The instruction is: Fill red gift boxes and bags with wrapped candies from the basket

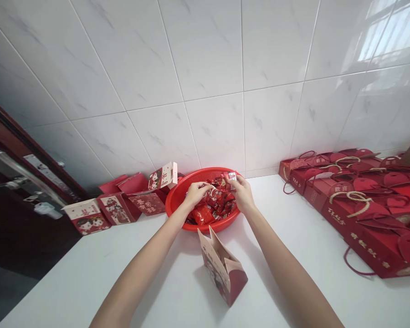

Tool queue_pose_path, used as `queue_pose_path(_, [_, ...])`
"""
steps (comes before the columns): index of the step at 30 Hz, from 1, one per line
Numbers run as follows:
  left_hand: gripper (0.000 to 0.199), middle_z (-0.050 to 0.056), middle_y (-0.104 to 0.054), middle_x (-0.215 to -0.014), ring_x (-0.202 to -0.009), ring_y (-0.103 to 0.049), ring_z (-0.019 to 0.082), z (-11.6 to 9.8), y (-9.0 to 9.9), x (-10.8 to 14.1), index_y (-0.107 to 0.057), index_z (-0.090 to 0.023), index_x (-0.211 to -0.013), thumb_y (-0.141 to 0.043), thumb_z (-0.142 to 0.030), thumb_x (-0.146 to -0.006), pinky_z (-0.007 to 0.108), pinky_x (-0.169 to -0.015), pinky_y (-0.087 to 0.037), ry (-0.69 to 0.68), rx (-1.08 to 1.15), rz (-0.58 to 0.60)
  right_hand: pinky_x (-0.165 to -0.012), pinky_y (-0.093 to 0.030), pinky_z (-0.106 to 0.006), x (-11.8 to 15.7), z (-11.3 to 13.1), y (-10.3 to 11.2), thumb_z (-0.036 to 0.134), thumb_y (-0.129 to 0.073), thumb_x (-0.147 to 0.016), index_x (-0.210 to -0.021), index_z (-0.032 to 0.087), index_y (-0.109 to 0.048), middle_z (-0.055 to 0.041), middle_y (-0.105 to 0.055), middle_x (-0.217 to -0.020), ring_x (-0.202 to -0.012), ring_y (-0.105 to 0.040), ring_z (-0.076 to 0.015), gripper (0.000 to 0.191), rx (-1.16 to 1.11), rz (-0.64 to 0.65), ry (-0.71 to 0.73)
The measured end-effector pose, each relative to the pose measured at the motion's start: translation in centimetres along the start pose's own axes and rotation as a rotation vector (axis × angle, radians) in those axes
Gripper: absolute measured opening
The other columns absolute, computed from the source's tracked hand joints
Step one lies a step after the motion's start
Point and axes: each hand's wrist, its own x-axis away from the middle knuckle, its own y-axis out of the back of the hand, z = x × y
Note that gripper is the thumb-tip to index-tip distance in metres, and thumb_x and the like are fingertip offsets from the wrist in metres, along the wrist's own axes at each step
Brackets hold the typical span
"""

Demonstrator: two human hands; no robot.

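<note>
A red plastic basket (171,204) stands against the tiled wall, with red-wrapped candies (217,199) heaped inside. Over its left half is my left hand (196,194), fingers pinched together at the heap; what they hold, if anything, is too small to make out. At the right rim, my right hand (243,195) grips a small red-and-white candy packet (231,176) between thumb and fingers. Between my forearms, in front of the basket, an open-topped paper gift box (220,269) stands on the white table. Neither hand touches that box.
Several red and cream gift boxes (119,208) stand left of the basket. Rows of dark red boxes with rope handles (358,228) fill the right side of the table (157,291). A dark door with a metal handle (17,168) is at far left.
</note>
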Motion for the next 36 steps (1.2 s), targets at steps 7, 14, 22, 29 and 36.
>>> queue_pose_path(7, [0.037, 0.003, -0.076, -0.078, -0.088, -0.067, 0.025, 0.7, 0.2, -0.3, -0.076, -0.02, -0.074, -0.067, -0.057, -0.072, 0.03, -0.079, -0.046, 0.059, -0.032, -0.05, -0.056, -0.043, -0.024, 0.0, 0.1, -0.1, 0.031, -0.074, -0.056, -0.076, 0.021, -0.064, 0.0038, -0.067, -0.074, -0.066, -0.057, -0.0139, 0.024, -0.024, -0.016, -0.016])
queue_pose_path(14, [0.053, 0.002, -0.07, -0.068, -0.081, -0.064, 0.025, 0.9, 0.3, -0.4, -0.068, -0.018, -0.068, -0.06, -0.07, -0.076, 0.031, -0.075, -0.045, 0.016, -0.038, -0.104, -0.057, -0.044, -0.025, -0.1, 0.0, 0.0, 0.032, -0.074, -0.058, -0.079, 0.02, -0.065, 0.0036, -0.067, -0.074, -0.065, -0.056, -0.0135, 0.026, -0.017, -0.001, -0.019])
queue_pose_path(22, [0.058, -0.003, -0.052, -0.047, -0.044, -0.056, 0.017, -0.3, -0.3, 0.3, -0.066, -0.019, -0.081, -0.055, -0.076, -0.081, 0.028, -0.05, -0.043, 0.05, 0.09, 0.051, -0.059, -0.049, -0.028, -0.2, -0.2, -0.1, 0.038, -0.076, -0.059, -0.081, 0.021, -0.064, 0.0044, -0.065, -0.07, -0.059, -0.054, -0.0124, 0.031, -0.014, 0.043, -0.043])
queue_pose_path(29, [0.054, -0.002, -0.061, -0.056, -0.046, -0.063, 0.016, -1.1, -0.4, 0.9, -0.062, -0.018, -0.086, -0.06, -0.072, -0.082, 0.024, -0.046, -0.045, 0.065, 0.227, 0.134, -0.06, -0.048, -0.026, -0.1, -0.1, 0.0, 0.04, -0.081, -0.058, -0.083, 0.02, -0.066, 0.0014, -0.069, -0.075, -0.067, -0.059, -0.0143, 0.036, 0.021, 0.087, -0.041])
queue_pose_path(36, [0.057, 0.005, -0.075, -0.093, -0.069, -0.068, 0.017, -1.7, -0.3, 1.3, -0.067, -0.015, -0.11, -0.084, -0.048, -0.067, 0.029, -0.066, -0.057, -0.107, 0.233, 0.301, -0.056, -0.05, -0.024, 0.1, 0.0, 0.0, 0.04, -0.083, -0.056, -0.087, 0.02, -0.068, 0.0013, -0.069, -0.078, -0.071, -0.063, -0.0153, 0.04, 0.018, 0.113, -0.066])
